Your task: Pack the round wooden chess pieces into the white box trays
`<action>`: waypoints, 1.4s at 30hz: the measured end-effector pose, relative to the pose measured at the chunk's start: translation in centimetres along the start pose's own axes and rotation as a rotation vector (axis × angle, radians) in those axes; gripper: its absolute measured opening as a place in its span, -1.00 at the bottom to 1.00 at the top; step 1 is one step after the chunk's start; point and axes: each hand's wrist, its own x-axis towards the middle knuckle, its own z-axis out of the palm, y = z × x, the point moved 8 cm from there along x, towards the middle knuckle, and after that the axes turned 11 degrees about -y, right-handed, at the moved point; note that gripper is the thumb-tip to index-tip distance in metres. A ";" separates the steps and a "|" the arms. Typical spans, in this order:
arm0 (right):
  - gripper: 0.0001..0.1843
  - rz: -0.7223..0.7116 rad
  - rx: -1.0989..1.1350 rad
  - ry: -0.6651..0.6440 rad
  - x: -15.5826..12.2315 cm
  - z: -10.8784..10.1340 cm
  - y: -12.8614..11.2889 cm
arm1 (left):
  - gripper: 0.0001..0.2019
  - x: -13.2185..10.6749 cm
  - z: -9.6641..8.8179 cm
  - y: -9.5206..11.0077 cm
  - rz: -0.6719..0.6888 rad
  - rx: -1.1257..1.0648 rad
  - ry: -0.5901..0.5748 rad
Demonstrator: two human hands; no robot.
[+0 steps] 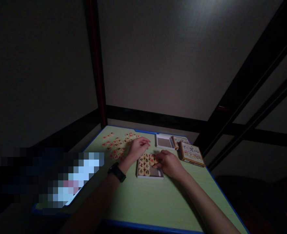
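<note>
A shallow white box tray (150, 177) rests on the table, partly filled with round xiangqi pieces (146, 165) in rows, most with black characters and a few with red. My right hand (169, 163) reaches over the tray's right side, thumb and fingers closed about a xiangqi piece (156, 161) there. Just beyond the tray's far edge is my left hand (139, 148), its fingers curled together; whatever they hold, if anything, is hidden. Loose xiangqi pieces (116, 143) with red and black characters lie scattered to the left of that hand.
An open white box tray (165, 142) sits at the back of the green table (148, 203). Printed boxes (191, 152) stand at the back right, one behind another. On the left is a bright pixelated patch (81, 175). Walls rise behind the table's blue edge.
</note>
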 end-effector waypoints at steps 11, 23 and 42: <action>-0.81 -0.119 0.321 0.139 -0.5 -1.9 0.1 | -0.78 0.1 -2.8 0.9 -0.034 0.505 0.157; -0.72 0.016 0.024 0.230 -0.4 -1.6 1.4 | -0.65 -0.6 -6.5 0.2 -0.145 1.320 0.074; -0.53 0.003 -0.158 -0.184 13.0 -1.7 -3.3 | -0.77 -0.6 -4.2 -0.6 -0.189 1.368 -0.046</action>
